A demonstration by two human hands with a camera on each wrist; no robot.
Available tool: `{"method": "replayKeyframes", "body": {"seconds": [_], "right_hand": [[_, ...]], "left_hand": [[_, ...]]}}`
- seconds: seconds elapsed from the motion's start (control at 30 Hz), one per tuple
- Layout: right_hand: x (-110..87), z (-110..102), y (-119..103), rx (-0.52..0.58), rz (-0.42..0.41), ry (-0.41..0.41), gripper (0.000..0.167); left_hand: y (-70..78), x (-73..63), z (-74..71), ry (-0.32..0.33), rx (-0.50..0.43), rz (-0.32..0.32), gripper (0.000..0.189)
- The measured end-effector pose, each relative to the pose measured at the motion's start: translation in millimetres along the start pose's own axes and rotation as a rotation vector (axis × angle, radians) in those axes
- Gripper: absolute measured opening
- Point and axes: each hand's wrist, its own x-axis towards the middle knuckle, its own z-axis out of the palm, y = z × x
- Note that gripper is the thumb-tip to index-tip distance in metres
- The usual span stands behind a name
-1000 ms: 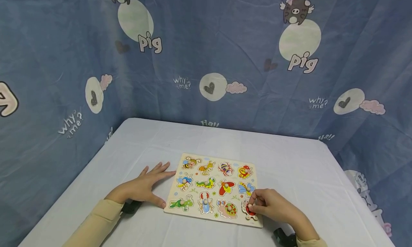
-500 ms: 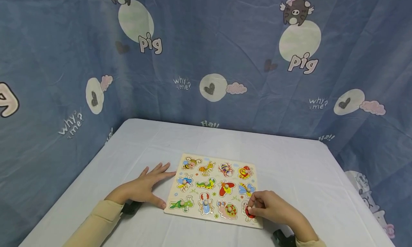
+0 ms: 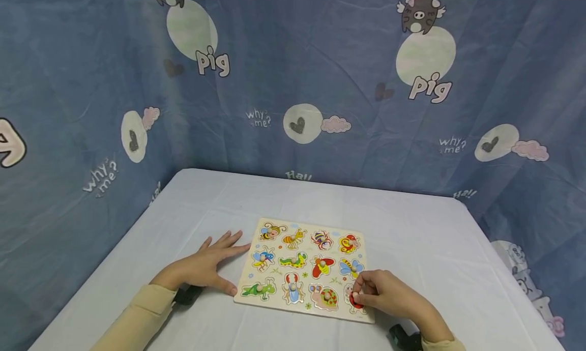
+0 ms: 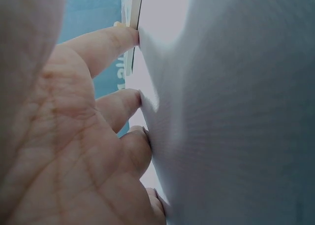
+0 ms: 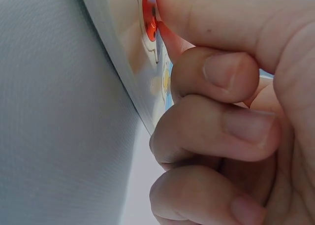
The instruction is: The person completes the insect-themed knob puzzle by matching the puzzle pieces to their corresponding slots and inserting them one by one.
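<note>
A wooden peg puzzle board (image 3: 299, 313) lies on the table with several insect pieces in its slots. At its near right corner, my right hand (image 3: 389, 292) pinches the knob of the red ladybug piece (image 3: 356, 301) between thumb and index finger, the other fingers curled in. In the right wrist view the ladybug piece (image 5: 149, 18) sits at its slot; the fingers cover part of it. My left hand (image 3: 208, 264) rests spread on the cloth, thumb and a fingertip touching the board's left edge. The left wrist view shows its fingertips (image 4: 130, 37) against the cloth and board edge.
A white cloth covers the table (image 3: 220, 198). Blue printed curtains (image 3: 293, 61) hang behind and at both sides. A dark wrist device (image 3: 405, 337) sits under the right wrist, and another (image 3: 186, 294) under the left.
The ladybug piece, turned and out of line with its slot a second ago, now lies lined up with it. My right hand keeps its pinch; the left hand stays still.
</note>
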Motion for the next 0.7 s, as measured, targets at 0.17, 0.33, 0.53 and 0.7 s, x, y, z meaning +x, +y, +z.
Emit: {"method": "replayKeyframes", "body": {"seconds": [0.17, 0.33, 0.53, 0.7], "right_hand": [[0.6, -2.5, 1.0, -0.028, -0.006, 0.013, 0.014], [-3.0, -14.3, -1.7, -0.055, 0.012, 0.055, 0.021], [-14.9, -48.8, -6.5, -0.262, 0.07, 0.34, 0.051], [-23.8, -75.9, -9.3, -0.414, 0.138, 0.555, 0.075]], "left_hand": [[1.8, 0.7, 0.7, 0.004, 0.012, -0.007, 0.115], [3.3, 0.7, -3.2, 0.0, 0.027, -0.012, 0.113], [13.3, -2.2, -27.0, 0.13, 0.1, -0.041, 0.1], [26.6, 3.0, -46.3, 0.315, 0.242, -0.116, 0.091]]}}
